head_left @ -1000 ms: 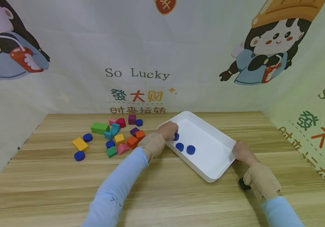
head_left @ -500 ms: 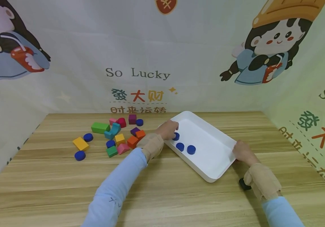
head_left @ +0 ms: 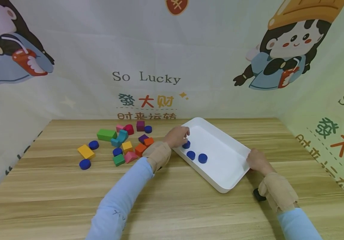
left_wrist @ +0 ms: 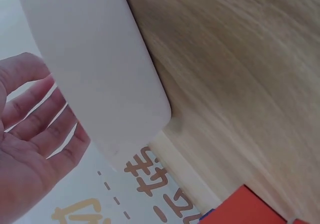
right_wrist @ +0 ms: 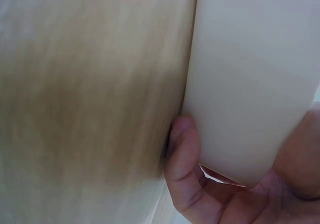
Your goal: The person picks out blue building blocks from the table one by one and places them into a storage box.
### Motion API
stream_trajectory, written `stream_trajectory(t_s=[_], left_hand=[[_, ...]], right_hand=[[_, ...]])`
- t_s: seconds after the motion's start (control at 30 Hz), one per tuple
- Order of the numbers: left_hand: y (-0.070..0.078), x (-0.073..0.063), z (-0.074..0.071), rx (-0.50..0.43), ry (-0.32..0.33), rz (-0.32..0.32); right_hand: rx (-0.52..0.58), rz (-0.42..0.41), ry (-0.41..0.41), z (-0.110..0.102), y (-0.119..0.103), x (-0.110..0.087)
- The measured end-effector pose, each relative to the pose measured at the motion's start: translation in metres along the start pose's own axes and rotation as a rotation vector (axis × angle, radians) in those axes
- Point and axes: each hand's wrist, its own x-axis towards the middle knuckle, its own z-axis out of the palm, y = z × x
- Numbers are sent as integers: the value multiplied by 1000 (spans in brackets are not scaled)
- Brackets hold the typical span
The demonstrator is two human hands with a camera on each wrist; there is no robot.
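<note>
A shallow white tray (head_left: 223, 150) lies at an angle on the wooden table. Inside it, along its left side, are three blue discs (head_left: 202, 158). My left hand (head_left: 176, 136) hovers over the tray's left rim, its fingertips just above the farthest disc (head_left: 186, 144). In the left wrist view the fingers of that hand (left_wrist: 35, 134) are loosely bent and apart behind the tray wall (left_wrist: 100, 68), with nothing between them. My right hand (head_left: 259, 161) grips the tray's right corner; the right wrist view has fingers curled under the tray's outer wall (right_wrist: 245, 83).
Left of the tray several coloured blocks lie scattered, among them a green block (head_left: 106, 134), a yellow block (head_left: 86, 151) and an orange block (head_left: 140, 149). More blue discs (head_left: 85, 164) lie among them. A printed cloth (head_left: 205, 60) stands behind the table.
My left hand has let go of the blue disc at the tray's left side, its fingers loosening and drawing back slightly left. The right hand and tray have stayed in place.
</note>
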Motion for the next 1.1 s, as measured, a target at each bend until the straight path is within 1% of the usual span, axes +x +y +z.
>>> stream_trajectory(t_s=[0.03, 0.07, 0.1, 0.13, 0.2, 0.23, 0.33, 0.5, 0.63, 0.77, 0.87, 1.0, 1.1], left_hand=[[13, -13, -15, 0, -5, -5], [23, -23, -27, -13, -10, -15], [30, -31, -37, -24, -13, -24], [34, -37, -43, -31, 7, -22], [39, -46, -50, -49, 50, -9], [38, -48, -51, -50, 71, -3], [36, -51, -54, -82, 105, -3], [30, -56, -59, -136, 140, -17], [25, -61, -62, -174, 169, -22], [19, -66, -65, -175, 194, -35], [16, -68, -69, -176, 194, -65], [11, -68, -73, -194, 164, -126], [6, -67, -74, -187, 147, -171]], right_hand=[[-1, 1, 1, -1, 0, 0], [-3, 2, 1, -1, 0, -1], [-6, 0, 2, -2, 0, -1], [-7, -2, 1, -2, -1, -2], [-7, -2, -2, -3, -1, -2], [-4, 0, -3, -3, -1, -2], [2, 7, -13, -3, 0, -1], [1, 12, -18, 1, 0, 0], [1, 7, 12, 6, 1, 1], [3, -1, 42, 12, 3, 1], [5, 1, 47, 15, 4, 2], [-3, 0, 59, 16, 4, 2], [-15, -12, 70, 16, 3, 2]])
